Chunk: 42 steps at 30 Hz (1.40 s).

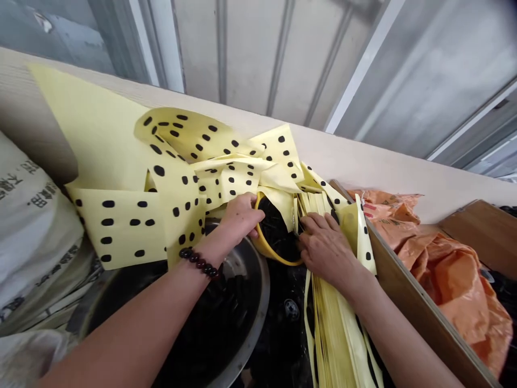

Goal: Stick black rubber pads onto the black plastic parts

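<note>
My left hand (241, 216), with a dark bead bracelet (198, 262) on the wrist, grips the rim of a yellow bowl (278, 256) full of small black pieces. My right hand (325, 245) rests on the bowl's right side, fingers curled down among a stack of pale yellow strips (329, 318). Crumpled yellow sheets with black punched dots (189, 183) lie heaped over and behind the bowl.
A round metal basin (246, 323) with dark contents sits under my left forearm. A white printed sack (32, 226) lies at the left. A wooden divider (407, 291) runs down the right, with an orange plastic bag (452, 269) beyond it. A pale ledge (404, 167) and metal wall stand behind.
</note>
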### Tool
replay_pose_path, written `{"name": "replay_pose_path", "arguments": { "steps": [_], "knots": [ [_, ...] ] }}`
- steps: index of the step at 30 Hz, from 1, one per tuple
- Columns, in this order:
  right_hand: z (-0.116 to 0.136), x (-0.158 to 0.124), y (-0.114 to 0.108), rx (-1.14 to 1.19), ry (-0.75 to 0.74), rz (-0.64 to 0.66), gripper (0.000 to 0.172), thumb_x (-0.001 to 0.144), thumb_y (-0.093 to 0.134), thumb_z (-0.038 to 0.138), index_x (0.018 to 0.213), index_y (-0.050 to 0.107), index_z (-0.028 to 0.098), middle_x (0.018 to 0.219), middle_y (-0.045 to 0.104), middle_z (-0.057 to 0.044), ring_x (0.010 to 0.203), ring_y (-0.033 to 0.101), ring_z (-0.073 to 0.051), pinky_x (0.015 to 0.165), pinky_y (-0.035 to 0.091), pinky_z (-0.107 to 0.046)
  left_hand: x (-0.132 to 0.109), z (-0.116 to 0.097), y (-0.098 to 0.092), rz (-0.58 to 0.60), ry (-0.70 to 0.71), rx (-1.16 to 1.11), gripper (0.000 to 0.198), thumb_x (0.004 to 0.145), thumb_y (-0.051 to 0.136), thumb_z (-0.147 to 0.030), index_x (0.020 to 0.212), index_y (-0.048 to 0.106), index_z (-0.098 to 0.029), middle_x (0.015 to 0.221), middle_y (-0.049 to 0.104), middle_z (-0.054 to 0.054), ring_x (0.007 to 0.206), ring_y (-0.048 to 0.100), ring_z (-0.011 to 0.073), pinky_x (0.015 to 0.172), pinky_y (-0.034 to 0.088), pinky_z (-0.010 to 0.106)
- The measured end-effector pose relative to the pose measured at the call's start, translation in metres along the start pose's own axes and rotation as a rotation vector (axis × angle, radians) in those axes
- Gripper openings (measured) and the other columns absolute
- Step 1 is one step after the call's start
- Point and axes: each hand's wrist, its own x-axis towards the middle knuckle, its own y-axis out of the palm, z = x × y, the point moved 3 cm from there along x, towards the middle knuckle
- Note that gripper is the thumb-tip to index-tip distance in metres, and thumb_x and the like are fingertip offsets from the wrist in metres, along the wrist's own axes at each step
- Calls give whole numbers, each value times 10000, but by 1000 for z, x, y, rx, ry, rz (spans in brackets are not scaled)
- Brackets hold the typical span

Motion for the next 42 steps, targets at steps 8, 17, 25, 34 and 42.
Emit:
{"name": "replay_pose_path", "arguments": {
  "steps": [8,17,25,34,42],
  "knots": [
    [-8,-4,-8,10,48,-9,169,797,559,224,833,716,169,1142,567,-114,1187,388,-283,1053,230,-403,0,-1,-10,-21,-9,-16,421,561,536,-88,961,612,-193,634,653,6,443,619,172,395,455,215],
    [-4,1,7,19,35,38,195,791,546,176,849,727,132,1084,576,-151,1170,388,-307,1037,225,-429,-44,9,-61,-57,-116,-103,564,587,537,-97,1150,537,-139,513,572,-59,344,512,113,338,435,192],
    [47,19,63,177,-76,171,261,837,517,178,1012,704,130,1125,622,-165,1152,441,-317,1045,219,-453,-99,33,-95,-135,-152,-219,610,581,602,-233,1177,502,-146,599,580,-77,387,461,69,324,367,149],
    [49,30,88,719,-1,132,159,866,591,222,985,643,132,1099,633,-87,1087,550,-242,992,357,-494,-165,61,-119,-206,-233,-367,591,579,633,-308,1148,522,-192,609,576,-68,406,426,76,335,347,157],
    [23,18,48,1328,309,-55,265,905,522,374,963,615,133,937,657,-55,814,630,-170,723,508,-349,-214,76,-115,-264,-278,-447,506,576,640,-283,1069,551,-210,613,584,-61,390,434,75,317,334,154]
  ]
}}
